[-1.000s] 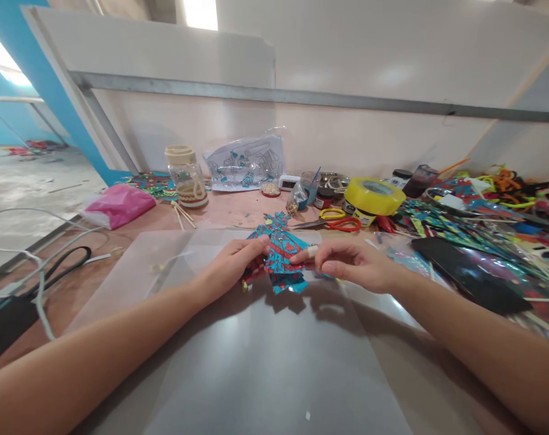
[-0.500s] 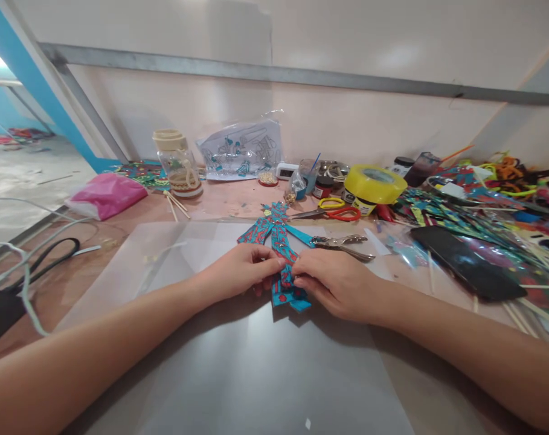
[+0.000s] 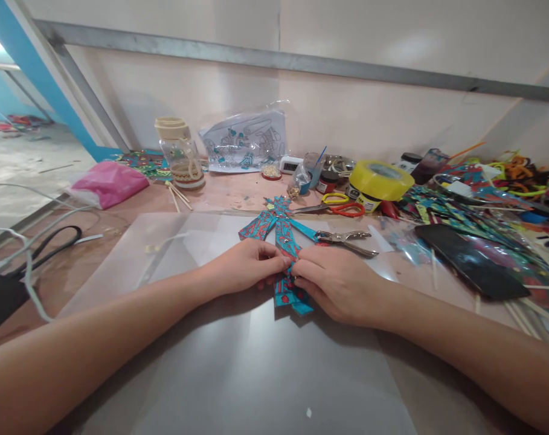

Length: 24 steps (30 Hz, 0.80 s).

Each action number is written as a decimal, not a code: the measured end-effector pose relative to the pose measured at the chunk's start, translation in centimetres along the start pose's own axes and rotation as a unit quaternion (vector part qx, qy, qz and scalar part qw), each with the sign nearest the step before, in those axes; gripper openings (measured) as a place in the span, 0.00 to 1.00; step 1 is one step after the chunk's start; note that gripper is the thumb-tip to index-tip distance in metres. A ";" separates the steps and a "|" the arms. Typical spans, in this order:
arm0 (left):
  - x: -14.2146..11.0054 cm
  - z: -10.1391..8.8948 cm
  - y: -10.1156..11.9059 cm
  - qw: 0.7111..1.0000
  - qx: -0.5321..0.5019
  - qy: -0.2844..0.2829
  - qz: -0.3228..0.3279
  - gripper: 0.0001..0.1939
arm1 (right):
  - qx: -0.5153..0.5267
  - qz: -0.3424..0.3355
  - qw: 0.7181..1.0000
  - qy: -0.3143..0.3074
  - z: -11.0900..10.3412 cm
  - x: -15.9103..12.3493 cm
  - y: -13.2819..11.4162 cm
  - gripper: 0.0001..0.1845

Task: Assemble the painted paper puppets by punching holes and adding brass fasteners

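A blue-and-red patterned cut-out puppet (image 3: 283,226), with jointed limb-like strips, lies on a translucent sheet (image 3: 229,374). My left hand (image 3: 251,264) pinches the edge of its middle strip between thumb and fingers. From the other side, my right hand (image 3: 335,281) is closed on the same strip, its fingertips almost meeting the left ones. My fingers cover part of the strip, and anything small between them is hidden. Beyond my right hand, a metal hole punch (image 3: 346,237) rests by the puppet's blue arm. Scissors (image 3: 342,208) with yellow and red handles lie behind it.
At right are a black phone (image 3: 468,261) and a pile of colourful cut-outs (image 3: 441,202). Yellow tape (image 3: 380,180), a clear bottle (image 3: 181,154) and a plastic-wrapped drawing (image 3: 244,145) stand along the wall. A pink bag (image 3: 109,183) and white cables (image 3: 27,266) are at left.
The camera view has shifted slightly. Both hands stay on the puppet's strip, with the left fingertips a little closer to the right ones.
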<state>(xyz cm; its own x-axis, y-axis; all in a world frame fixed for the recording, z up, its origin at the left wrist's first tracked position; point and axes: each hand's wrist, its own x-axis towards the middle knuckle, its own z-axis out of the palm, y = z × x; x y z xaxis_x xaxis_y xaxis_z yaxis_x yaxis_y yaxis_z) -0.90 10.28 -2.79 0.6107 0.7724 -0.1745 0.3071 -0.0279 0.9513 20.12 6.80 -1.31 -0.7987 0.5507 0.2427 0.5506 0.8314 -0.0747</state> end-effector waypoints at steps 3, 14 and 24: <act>0.0 0.0 -0.1 1.000 -0.008 -0.013 0.003 0.17 | 0.063 0.007 0.998 0.007 0.0 0.1 0.0 0.13; 0.0 -0.3 -0.2 0.999 0.016 -0.028 0.000 0.15 | 0.163 0.023 0.986 0.005 -0.2 -0.1 0.6 0.08; 0.0 0.0 0.7 1.000 -0.021 -0.011 -0.013 0.15 | 0.093 -0.004 0.995 -0.029 -0.5 0.0 0.6 0.14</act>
<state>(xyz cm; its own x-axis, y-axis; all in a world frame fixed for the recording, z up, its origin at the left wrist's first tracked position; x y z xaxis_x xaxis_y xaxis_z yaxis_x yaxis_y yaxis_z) -0.73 10.26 -2.09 0.6186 0.7587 -0.2044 0.2927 0.0189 0.9560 20.58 7.22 -0.87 -0.8184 0.5427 0.1889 0.4939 0.8324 -0.2513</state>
